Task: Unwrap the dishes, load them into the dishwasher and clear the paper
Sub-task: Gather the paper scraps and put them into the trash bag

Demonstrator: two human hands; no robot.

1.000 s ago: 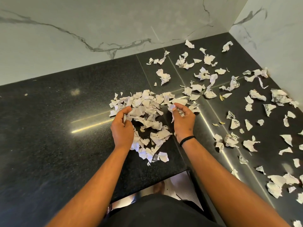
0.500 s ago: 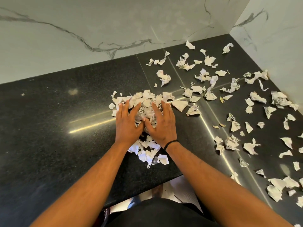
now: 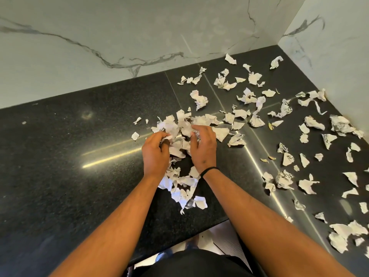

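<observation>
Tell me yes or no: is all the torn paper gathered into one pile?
No: many paper scraps lie scattered across the black counter, right of the pile.

Soft, even daylight fills the corner, bright on the pale marble wall (image 3: pixel 139 33). The polished black desk (image 3: pixel 60 156) throws back hard glare: a yellow streak left of the hands and thin white lines running diagonally on the right. Shadows are faint. The wide lens bends the wall edges near the borders, and the fingertips look slightly smeared.

White paper scraps (image 3: pixel 180 124) – black speckled countertop (image 3: pixel 79 156) – grey-veined marble wall (image 3: pixel 119 37)
</observation>
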